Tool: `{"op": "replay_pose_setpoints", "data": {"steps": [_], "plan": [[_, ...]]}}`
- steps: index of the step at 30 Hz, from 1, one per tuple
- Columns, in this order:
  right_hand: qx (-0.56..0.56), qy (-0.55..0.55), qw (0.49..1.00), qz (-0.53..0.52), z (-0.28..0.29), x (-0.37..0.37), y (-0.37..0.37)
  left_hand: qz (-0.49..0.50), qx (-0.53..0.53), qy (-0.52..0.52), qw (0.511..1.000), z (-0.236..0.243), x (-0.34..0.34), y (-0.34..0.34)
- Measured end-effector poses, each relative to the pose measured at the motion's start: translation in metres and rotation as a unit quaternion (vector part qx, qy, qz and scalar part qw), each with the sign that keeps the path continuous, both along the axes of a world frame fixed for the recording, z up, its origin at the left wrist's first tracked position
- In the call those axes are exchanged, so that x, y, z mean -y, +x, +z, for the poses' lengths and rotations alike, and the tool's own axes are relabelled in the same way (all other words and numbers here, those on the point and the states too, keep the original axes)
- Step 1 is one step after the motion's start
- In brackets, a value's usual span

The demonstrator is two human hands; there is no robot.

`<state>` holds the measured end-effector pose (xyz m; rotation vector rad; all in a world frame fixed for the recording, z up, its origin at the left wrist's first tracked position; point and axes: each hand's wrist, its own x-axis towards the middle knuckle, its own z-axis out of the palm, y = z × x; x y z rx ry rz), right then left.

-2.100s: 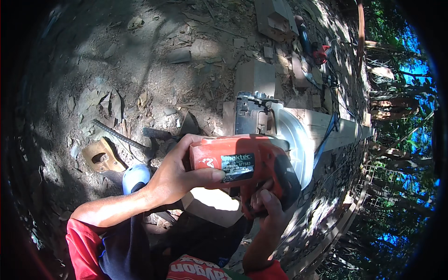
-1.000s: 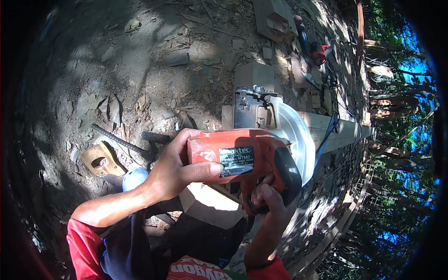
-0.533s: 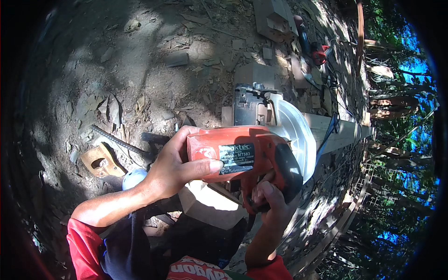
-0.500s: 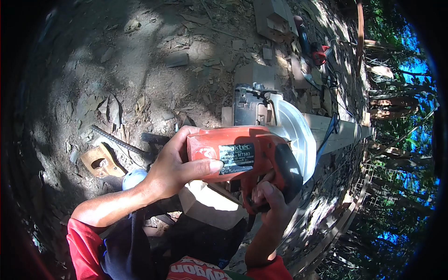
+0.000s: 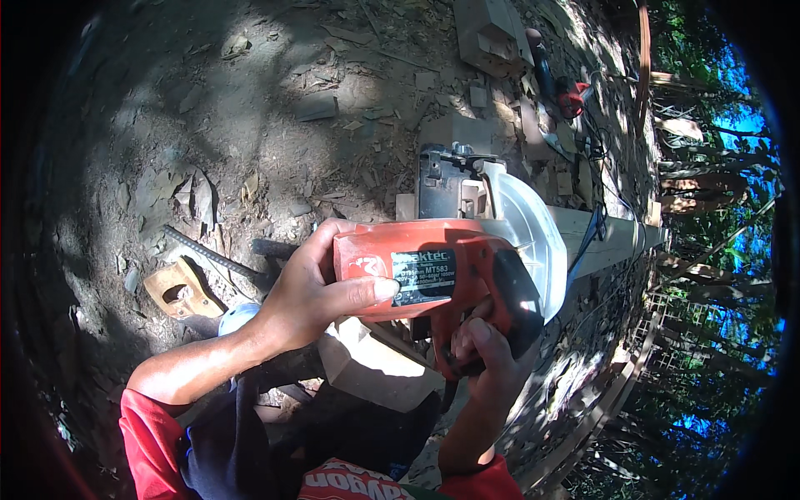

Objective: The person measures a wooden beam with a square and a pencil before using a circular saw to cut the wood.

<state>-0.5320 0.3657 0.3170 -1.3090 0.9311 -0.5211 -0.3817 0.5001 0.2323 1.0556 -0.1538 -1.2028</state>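
Observation:
A red circular saw point(image 5: 367, 250) lies across the middle of the view, with a dark base plate point(image 5: 439, 187) and a pale blade guard point(image 5: 533, 242) at its far right side. My left hand point(image 5: 317, 292) is wrapped round the motor housing, thumb along the near side. My right hand point(image 5: 492, 350) is closed round the saw's dark rear handle. Beneath the saw is a light wooden timber point(image 5: 367, 367), its sunlit face showing near my legs. The blade's edge and the cut are hidden by the guard and body.
A wooden saw handle point(image 5: 179, 289) and a ribbed steel bar point(image 5: 212, 252) lie on the ground at left. A timber block point(image 5: 492, 42) and a red-and-black power tool point(image 5: 571, 98) lie at the far side. A long plank point(image 5: 612, 240) stretches right; wood chips litter the dirt.
The circular saw has shifted very slightly, its base plate and guard moving a little, with both hands keeping their grip. Everything else looks the same.

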Motion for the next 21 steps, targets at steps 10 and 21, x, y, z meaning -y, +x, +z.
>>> {"op": "replay_pose_setpoints", "data": {"steps": [10, 21], "plan": [[-0.026, 0.011, 0.999, -0.016, -0.004, 0.005, -0.001, 0.005, 0.009, -0.007, 1.000, -0.002, 0.003, 0.006], [-0.034, -0.002, 0.999, 0.001, -0.001, 0.013, 0.013, 0.025, 0.000, -0.018, 1.000, -0.001, 0.013, 0.018]]}}
